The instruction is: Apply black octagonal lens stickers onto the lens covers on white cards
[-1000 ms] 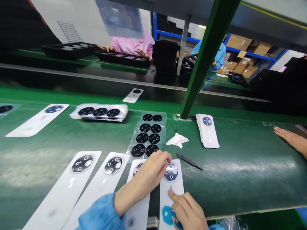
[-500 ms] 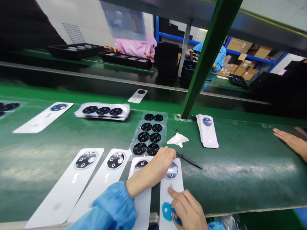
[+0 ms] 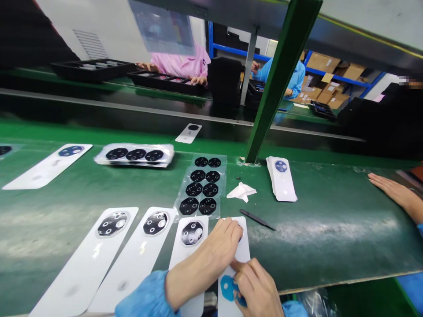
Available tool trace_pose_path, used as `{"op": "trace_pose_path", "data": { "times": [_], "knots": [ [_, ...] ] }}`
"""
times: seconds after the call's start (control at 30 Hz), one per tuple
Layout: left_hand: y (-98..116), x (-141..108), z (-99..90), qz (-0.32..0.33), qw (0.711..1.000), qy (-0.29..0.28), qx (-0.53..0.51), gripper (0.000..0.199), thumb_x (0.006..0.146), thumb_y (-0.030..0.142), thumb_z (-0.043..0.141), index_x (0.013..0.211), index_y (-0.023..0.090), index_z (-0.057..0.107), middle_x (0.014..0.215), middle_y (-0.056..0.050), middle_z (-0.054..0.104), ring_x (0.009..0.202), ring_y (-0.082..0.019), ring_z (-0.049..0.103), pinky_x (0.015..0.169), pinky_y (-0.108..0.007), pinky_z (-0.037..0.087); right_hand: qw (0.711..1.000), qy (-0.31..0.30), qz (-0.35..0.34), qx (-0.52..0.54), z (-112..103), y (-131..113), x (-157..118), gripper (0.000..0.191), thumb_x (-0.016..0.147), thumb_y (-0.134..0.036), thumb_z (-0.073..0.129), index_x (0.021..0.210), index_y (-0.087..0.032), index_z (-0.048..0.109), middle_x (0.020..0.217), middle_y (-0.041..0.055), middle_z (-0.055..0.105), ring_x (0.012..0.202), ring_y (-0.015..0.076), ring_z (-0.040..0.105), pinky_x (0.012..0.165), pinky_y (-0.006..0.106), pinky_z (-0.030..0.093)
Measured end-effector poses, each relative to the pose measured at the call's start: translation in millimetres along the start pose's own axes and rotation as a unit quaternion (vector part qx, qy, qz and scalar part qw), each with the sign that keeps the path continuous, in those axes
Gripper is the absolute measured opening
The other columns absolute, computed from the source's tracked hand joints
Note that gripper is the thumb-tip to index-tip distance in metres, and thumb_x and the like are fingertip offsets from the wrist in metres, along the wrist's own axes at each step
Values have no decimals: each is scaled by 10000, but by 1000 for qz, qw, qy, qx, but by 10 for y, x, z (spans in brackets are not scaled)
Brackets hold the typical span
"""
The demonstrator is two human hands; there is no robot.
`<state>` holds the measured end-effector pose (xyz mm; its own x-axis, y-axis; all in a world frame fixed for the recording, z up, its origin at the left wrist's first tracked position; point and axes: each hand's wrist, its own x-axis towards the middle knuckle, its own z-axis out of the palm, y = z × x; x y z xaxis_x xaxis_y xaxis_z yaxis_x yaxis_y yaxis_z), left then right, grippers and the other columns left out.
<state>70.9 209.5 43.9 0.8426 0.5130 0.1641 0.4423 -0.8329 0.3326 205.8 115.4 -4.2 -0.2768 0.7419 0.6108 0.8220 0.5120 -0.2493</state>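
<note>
Four white phone-back-shaped panels lie in a row at the near table edge, each with an octagonal camera patch, among them a left panel (image 3: 82, 259), a second panel (image 3: 139, 251) and a third panel (image 3: 178, 251). My left hand (image 3: 221, 242) is closed, its fingertips bent down over the camera patch of the rightmost panel (image 3: 245, 251); what they pinch is hidden. Just below it, my right hand (image 3: 257, 288) has curled fingers around a blue film piece (image 3: 227, 288) over that panel's lower part. Its index finger reaches toward the left hand.
A clear sheet of black octagonal stickers (image 3: 201, 189) lies ahead, beside a crumpled white tissue (image 3: 243, 192) and dark tweezers (image 3: 257, 219). Stacked panels (image 3: 284, 180) stand right, a sticker stack (image 3: 135, 155) left. A green post (image 3: 264, 119) rises behind. Another person's hand (image 3: 393, 189) rests at right.
My left hand has moved down, from the top edge of the rightmost panel onto its camera patch, and closer to my right hand. The view has shifted slightly.
</note>
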Motion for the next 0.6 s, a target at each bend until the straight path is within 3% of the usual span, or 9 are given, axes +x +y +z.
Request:
{"op": "trace_pose_path", "data": {
  "times": [0.2, 0.37, 0.43, 0.5, 0.57, 0.6],
  "knots": [
    [124, -165, -126, 10, 992, -62, -110, 331, 781, -73, 284, 966, 172, 406, 935, -59, 466, 830, -196, 419, 723, -318, 395, 1000, 7, 12, 11, 37, -27, -17, 201, 863, -86, 395, 776, -173, 554, 752, 61, 649, 609, 177, 492, 480, 285, 415],
    [150, -302, -263, 3, 972, -84, -222, 232, 892, 27, 288, 975, 205, 410, 972, -38, 508, 868, -157, 492, 774, -262, 444, 1000, -6, 19, 18, -5, 4, -38, 228, 876, -92, 367, 749, -188, 531, 634, 39, 584, 583, 180, 488, 467, 280, 408],
    [151, -375, -361, -28, 963, -78, -256, 203, 925, 69, 290, 1002, 217, 406, 985, -30, 528, 870, -137, 523, 782, -232, 455, 998, -10, 30, 55, -77, 15, -65, 194, 868, -101, 375, 786, -191, 525, 713, 53, 616, 636, 181, 528, 520, 276, 453],
    [168, -449, -464, -60, 956, -67, -279, 186, 937, 94, 301, 1022, 227, 400, 980, -19, 543, 847, -120, 545, 765, -207, 465, 992, -1, 64, 105, -156, -10, -103, 167, 857, -94, 384, 838, -196, 515, 924, 85, 645, 674, 159, 564, 579, 268, 491],
    [219, -502, -545, -63, 953, -64, -289, 179, 931, 100, 324, 1020, 232, 405, 976, -18, 554, 833, -115, 557, 744, -198, 473, 986, 6, 91, 138, -213, -87, -140, 158, 852, -96, 409, 864, -210, 518, 1079, 91, 622, 660, 130, 588, 587, 249, 502],
    [257, -516, -568, -51, 953, -67, -292, 176, 922, 96, 339, 1009, 231, 413, 981, -23, 558, 839, -118, 560, 744, -200, 477, 985, 6, 93, 144, -231, -140, -158, 153, 852, -102, 428, 860, -219, 526, 1067, 76, 629, 638, 123, 594, 571, 238, 501]
  ]
}}
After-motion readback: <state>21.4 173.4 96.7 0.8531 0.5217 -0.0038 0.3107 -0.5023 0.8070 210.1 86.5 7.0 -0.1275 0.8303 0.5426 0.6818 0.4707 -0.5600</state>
